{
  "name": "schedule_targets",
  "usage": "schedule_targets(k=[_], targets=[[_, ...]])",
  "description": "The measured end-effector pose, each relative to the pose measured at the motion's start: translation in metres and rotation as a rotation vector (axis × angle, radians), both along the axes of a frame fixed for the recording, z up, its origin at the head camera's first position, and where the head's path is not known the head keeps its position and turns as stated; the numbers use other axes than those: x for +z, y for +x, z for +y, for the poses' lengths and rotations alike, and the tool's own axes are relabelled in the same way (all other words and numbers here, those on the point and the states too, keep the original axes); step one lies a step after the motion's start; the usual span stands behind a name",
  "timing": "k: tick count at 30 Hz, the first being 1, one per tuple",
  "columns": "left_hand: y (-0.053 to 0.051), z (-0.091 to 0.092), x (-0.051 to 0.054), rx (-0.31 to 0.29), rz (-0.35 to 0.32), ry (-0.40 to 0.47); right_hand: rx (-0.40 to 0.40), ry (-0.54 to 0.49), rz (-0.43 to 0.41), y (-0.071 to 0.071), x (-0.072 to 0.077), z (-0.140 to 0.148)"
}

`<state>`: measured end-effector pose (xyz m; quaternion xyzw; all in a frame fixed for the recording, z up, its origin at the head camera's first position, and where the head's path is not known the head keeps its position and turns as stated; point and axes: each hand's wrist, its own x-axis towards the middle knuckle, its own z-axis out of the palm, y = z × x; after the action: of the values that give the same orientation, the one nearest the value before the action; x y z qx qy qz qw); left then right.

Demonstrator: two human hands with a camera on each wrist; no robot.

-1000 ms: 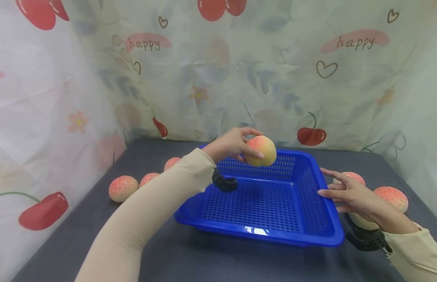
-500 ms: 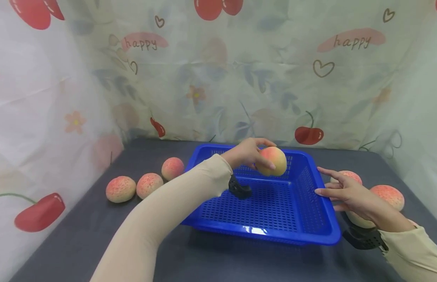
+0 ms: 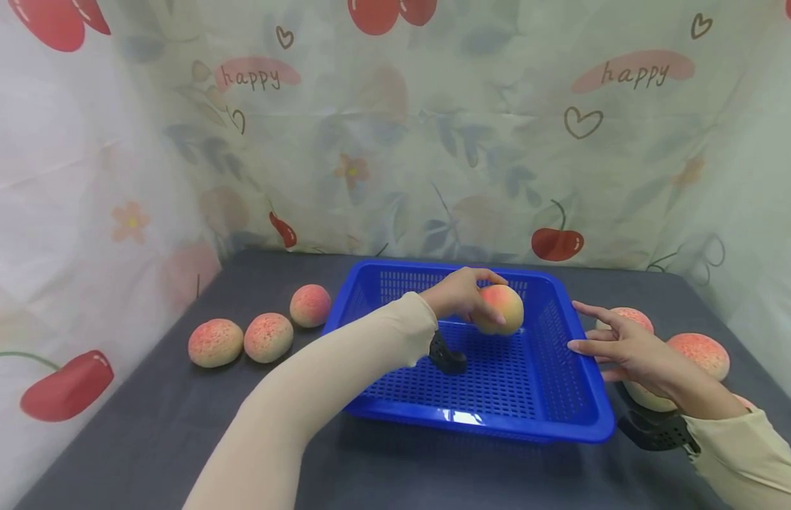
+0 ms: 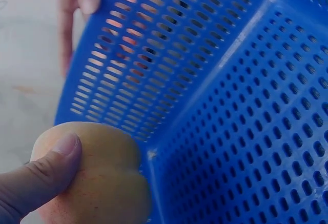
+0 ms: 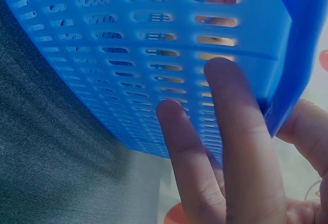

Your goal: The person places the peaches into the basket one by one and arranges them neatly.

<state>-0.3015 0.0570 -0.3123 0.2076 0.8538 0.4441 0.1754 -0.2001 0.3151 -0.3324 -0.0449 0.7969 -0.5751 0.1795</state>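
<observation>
My left hand (image 3: pixel 462 296) holds a yellow and pink peach (image 3: pixel 509 312) inside the blue basket (image 3: pixel 395 411), above its perforated floor. In the left wrist view the thumb (image 4: pixel 48 170) presses on the near side of the peach (image 4: pixel 110 183), close to a basket corner; the other fingers are hidden. At the basket's right side, my right hand (image 3: pixel 638 358) grips the rim. Its thumb reaches over the rim, while in the right wrist view the fingers (image 5: pixel 246 147) lie along the outside of the slotted wall (image 5: pixel 113 60).
On the dark tabletop left of the basket sit three speckled peaches, the leftmost (image 3: pixel 215 343) lying apart from the wall. Several more peaches, one of them (image 3: pixel 702 355) behind the right wrist, lie at the right. A printed curtain (image 3: pixel 395 142) encloses the back and sides.
My left hand has carried the peach rightward and down into the basket. The right hand keeps its place on the rim. The peaches at the left have come into fuller view.
</observation>
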Motion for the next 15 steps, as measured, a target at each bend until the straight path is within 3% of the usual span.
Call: schedule_targets(k=[15], targets=[[0.001,0.017,-0.015,-0.021,0.048,-0.059,-0.005,0.001,-0.006,0.001,0.000,-0.001]])
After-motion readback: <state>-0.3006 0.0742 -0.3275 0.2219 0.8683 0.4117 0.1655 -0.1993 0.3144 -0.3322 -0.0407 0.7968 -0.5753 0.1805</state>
